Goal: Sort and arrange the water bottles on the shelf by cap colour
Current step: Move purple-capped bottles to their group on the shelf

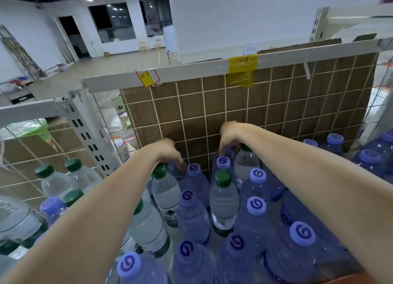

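**Both hands on back-row bottles, caps still mixed**

Left hand (168, 151) has its fingers curled over the top of a green-cap bottle (159, 171) near the wire grid back panel (212, 105). Right hand (230, 137) fingers are hooked down round a second green-cap bottle (246, 148) in the back row – the grip itself is partly hidden. Shelf (174, 230) is packed: purple-cap bottles (256, 206) fill the middle and right, green caps cluster left, and 1 green-cap (222, 178) stands among the purple.

Handling, my read: full PET bottles, so moderately heavy, with smooth thin walls that dent under a squeeze. Ribbed caps and stiff necks are the best hold – lift straight up, since neighbours touch and could topple. Cardboard backs the grid.
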`<state>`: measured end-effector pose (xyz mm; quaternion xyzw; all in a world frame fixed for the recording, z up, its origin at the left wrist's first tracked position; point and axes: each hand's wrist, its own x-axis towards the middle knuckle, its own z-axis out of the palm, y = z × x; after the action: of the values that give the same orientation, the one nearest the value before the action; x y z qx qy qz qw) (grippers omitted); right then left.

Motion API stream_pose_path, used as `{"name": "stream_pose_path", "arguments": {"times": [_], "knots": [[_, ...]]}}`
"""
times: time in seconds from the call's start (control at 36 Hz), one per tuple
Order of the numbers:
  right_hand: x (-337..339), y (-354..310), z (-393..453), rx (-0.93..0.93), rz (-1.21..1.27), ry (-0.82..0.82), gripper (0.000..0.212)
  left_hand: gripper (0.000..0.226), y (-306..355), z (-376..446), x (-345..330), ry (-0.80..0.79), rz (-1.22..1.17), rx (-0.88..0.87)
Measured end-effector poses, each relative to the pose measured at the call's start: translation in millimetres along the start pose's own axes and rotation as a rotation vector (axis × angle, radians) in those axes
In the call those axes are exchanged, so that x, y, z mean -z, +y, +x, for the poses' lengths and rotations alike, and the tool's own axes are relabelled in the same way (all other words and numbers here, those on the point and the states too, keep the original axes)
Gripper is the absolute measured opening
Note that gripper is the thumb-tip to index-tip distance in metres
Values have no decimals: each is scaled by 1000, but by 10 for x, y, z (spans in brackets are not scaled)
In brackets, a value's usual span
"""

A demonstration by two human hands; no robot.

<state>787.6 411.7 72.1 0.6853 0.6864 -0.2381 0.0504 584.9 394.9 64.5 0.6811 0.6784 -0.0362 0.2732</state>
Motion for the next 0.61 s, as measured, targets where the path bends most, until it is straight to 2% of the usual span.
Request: {"name": "stream_pose_path", "arguments": {"times": [0.06, 0.22, 0.36, 0.47, 0.53, 0.61], "knots": [[0, -14, -14, 6, -3, -1, 25, 41, -1, -6, 40, -1, 17, -1], [-19, -89, -46, 29, -17, -32, 31, 42, -35, -58, 63, 10, -15, 21], [-20, -56, -91, 26, 6, 8, 56, 48, -48, -93, 74, 44, -70, -12], [-20, -2, -195, 47, 70, 60, 50, 40, -37, -152, 116, 73, -136, -43], [7, 18, -267, 61, 109, 95, 49, 44, -40, -203, 146, 81, -150, -46], [50, 83, -380, 56, 149, 127, 57, 62, -83, -291, 212, 82, -193, -53]]}}
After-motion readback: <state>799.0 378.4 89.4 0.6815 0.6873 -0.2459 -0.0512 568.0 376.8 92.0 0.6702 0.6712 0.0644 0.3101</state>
